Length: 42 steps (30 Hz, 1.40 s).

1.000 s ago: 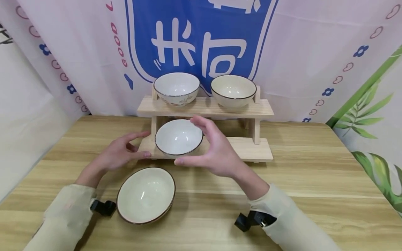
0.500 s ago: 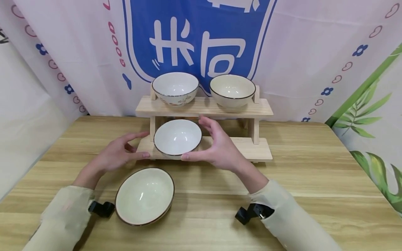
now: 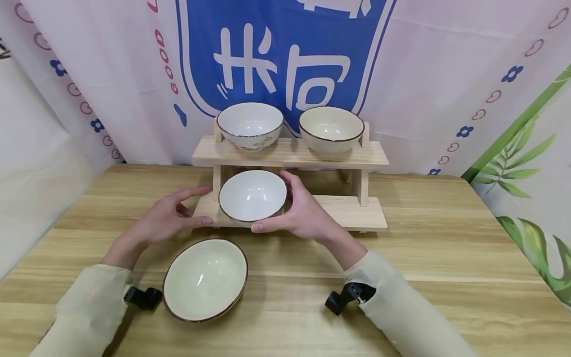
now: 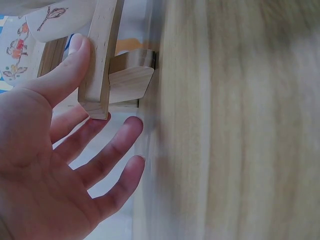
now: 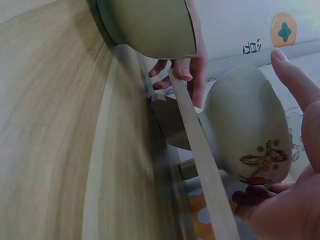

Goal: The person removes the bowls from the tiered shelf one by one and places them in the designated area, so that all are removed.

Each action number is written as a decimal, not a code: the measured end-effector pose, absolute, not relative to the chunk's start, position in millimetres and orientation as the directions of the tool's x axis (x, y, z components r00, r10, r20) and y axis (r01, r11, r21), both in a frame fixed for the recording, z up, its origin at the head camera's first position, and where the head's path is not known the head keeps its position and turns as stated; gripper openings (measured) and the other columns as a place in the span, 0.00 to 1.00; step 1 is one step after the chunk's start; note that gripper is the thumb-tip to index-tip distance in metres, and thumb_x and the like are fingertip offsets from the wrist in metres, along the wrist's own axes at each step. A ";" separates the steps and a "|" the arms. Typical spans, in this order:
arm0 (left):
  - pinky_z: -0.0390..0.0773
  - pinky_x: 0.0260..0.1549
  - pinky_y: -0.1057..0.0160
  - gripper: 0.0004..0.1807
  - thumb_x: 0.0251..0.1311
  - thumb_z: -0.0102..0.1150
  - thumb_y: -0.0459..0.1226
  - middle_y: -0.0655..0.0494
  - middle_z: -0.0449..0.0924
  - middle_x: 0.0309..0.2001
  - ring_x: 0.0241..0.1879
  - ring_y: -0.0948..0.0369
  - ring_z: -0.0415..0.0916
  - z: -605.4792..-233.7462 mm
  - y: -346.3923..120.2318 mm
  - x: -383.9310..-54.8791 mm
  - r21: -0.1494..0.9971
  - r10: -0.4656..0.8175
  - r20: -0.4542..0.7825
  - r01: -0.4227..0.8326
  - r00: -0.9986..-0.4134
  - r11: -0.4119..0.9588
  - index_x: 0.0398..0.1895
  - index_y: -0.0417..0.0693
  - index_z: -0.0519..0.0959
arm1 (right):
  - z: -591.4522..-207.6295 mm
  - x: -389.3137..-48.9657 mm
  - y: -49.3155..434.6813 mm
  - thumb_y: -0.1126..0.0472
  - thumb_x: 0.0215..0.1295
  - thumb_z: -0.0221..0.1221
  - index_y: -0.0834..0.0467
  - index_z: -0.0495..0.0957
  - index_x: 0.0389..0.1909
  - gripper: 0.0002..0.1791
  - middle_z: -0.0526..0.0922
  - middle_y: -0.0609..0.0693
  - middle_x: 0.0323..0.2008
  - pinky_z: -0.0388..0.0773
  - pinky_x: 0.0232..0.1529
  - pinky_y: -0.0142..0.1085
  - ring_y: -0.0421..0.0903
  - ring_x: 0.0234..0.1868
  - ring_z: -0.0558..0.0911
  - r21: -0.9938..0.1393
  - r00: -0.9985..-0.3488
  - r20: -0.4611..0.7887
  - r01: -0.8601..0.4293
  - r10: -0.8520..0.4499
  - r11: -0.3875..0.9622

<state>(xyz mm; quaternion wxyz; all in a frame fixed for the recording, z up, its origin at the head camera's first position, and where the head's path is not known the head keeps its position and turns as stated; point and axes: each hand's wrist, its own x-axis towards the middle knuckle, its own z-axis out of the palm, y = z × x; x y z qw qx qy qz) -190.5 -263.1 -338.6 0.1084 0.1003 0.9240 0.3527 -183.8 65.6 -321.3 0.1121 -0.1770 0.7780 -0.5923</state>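
Note:
A white bowl (image 3: pixel 253 195) with a thin dark rim stands at the left end of the lower shelf of a wooden two-tier stand (image 3: pixel 350 210). My right hand (image 3: pixel 308 213) curves round its right side, thumb at the front and fingers behind. The right wrist view shows a flower pattern on this bowl (image 5: pixel 250 125). With thumb and fingers my left hand (image 3: pixel 167 215) grips the shelf's left end; in the left wrist view the thumb (image 4: pixel 72 65) lies along the plank (image 4: pixel 102 65). A larger cream bowl (image 3: pixel 205 280) with a brown rim sits on the table in front.
On the upper shelf stand a white patterned bowl (image 3: pixel 250 126) at left and a cream bowl (image 3: pixel 331 130) at right. Behind the stand hangs a printed curtain (image 3: pixel 428 89). The wooden table (image 3: pixel 424 238) extends to both sides.
My right hand has come down from above the white bowl's rim and closed in round its right side. The left hand and the bowls stay about where they were.

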 end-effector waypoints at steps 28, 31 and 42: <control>0.79 0.39 0.58 0.46 0.67 0.71 0.57 0.38 0.68 0.75 0.52 0.49 0.80 -338.1 -262.9 -191.0 0.662 0.259 -0.131 0.110 -0.957 0.741 0.85 0.59 0.63 | -334.0 -186.0 43.3 0.62 0.42 0.88 0.53 0.42 0.86 0.77 0.68 0.51 0.74 0.72 0.75 0.50 0.52 0.71 0.76 -0.962 -0.932 0.097 -0.177 -0.348 0.206; 0.79 0.38 0.58 0.47 0.67 0.72 0.57 0.39 0.68 0.75 0.52 0.49 0.80 -337.1 -263.0 -190.3 0.663 0.258 -0.133 0.107 -0.957 0.741 0.85 0.60 0.63 | -333.4 -185.6 42.0 0.62 0.41 0.88 0.53 0.43 0.86 0.77 0.68 0.52 0.74 0.72 0.75 0.50 0.53 0.71 0.76 -0.961 -0.936 0.104 -0.181 -0.337 0.207; 0.80 0.37 0.59 0.46 0.67 0.72 0.57 0.38 0.73 0.71 0.49 0.50 0.81 -337.3 -264.1 -189.3 0.674 0.258 -0.131 0.105 -0.957 0.732 0.84 0.59 0.64 | -334.2 -182.5 40.1 0.61 0.39 0.89 0.52 0.46 0.85 0.77 0.70 0.50 0.72 0.73 0.73 0.50 0.52 0.68 0.78 -0.960 -0.941 0.127 -0.196 -0.312 0.199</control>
